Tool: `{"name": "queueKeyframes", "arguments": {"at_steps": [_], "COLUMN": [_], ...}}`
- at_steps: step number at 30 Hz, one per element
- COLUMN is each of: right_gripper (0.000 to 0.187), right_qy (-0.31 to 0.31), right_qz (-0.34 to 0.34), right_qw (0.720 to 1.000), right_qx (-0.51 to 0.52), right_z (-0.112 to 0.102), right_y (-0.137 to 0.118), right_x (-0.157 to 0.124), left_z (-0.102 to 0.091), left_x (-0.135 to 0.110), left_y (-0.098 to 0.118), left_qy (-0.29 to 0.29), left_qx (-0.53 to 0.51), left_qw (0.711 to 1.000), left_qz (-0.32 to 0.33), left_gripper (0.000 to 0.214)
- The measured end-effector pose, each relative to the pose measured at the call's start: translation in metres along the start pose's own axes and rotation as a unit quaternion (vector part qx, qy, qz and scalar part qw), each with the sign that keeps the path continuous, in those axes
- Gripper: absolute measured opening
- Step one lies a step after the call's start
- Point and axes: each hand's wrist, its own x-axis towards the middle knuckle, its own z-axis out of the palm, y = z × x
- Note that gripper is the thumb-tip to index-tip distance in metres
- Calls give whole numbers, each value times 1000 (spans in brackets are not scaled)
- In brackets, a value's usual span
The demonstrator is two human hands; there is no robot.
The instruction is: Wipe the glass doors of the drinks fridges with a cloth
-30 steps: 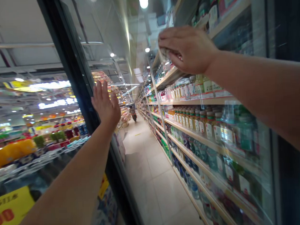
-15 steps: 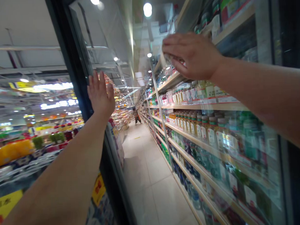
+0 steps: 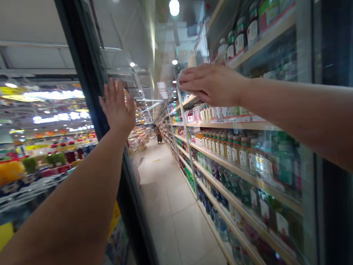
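I face a glass cooler door point(image 3: 158, 44) with a black frame point(image 3: 81, 58) on its left edge. My left hand point(image 3: 117, 107) lies flat and open against that frame, fingers pointing up. My right hand point(image 3: 211, 84) is pressed on the glass at upper middle, fingers straight and together. A sliver of pale cloth point(image 3: 179, 74) shows under its fingertips. Through the glass I see an aisle and shelves of drink bottles point(image 3: 223, 144).
Bottle shelves run along the right into the distance. A tiled aisle floor point(image 3: 170, 202) leads to a far-off person point(image 3: 158, 134). At left are produce displays point(image 3: 30, 168) and a yellow price sign point(image 3: 2, 237). Ceiling lights reflect in the glass.
My right hand has slid down and a little left over the glass. My left hand has crept up the frame.
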Motion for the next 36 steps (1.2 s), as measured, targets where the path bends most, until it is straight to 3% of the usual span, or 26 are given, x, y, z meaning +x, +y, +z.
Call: {"name": "queueKeyframes", "arguments": {"at_steps": [2, 6, 8, 12, 14, 16, 18, 23, 25, 28, 30, 33, 34, 36], "right_gripper": [41, 50, 51, 42, 44, 49, 51, 44, 46, 49, 47, 43, 44, 49], "right_qy": [4, 118, 106, 18, 56, 133, 168, 38, 52, 137, 131, 16, -12, -12], "right_qz": [21, 178, 158, 36, 74, 141, 149, -16, 42, 195, 173, 8, -17, 25], "right_qw": [1000, 975, 981, 999, 996, 980, 973, 999, 997, 968, 974, 999, 999, 999], "right_qx": [-20, -57, -39, -1, -17, -38, -44, -22, -41, -74, -68, -37, -33, -42], "right_z": [0, 2, 5, 13, 16, 19, 20, 15, 14, 20, 26, 30, 29, 25], "right_y": [2, 12, 13, 16, 21, 26, 27, 22, 20, 10, -3, -17, -17, -11], "right_x": [4, 11, 15, 24, 27, 27, 23, 16, 17, 19, 19, 19, 20, 21], "left_z": [-1, 0, 1, 3, 5, 7, 9, 12, 13, 14, 15, 17, 17, 18], "left_x": [0, -1, -1, -2, -1, -1, -1, -2, -2, -2, -1, -1, -1, -1], "left_y": [2, 2, 1, -3, -5, -8, -9, -9, -9, -9, -10, -12, -12, -13], "left_qy": [-2, -9, -12, -8, -1, 6, 10, 16, 12, 11, 10, 11, 12, 15], "left_qx": [4, 6, 6, 13, 18, 17, 17, 16, 15, 17, 19, 23, 24, 29], "left_qw": [1000, 1000, 1000, 1000, 1000, 1000, 1000, 1000, 1000, 1000, 999, 999, 999, 999], "left_qz": [-8, -12, -9, 5, 11, 11, 12, 21, 20, 23, 26, 28, 29, 31], "left_gripper": [99, 100, 95, 79, 74, 70, 67, 62, 61, 61, 61, 61, 61, 62]}}
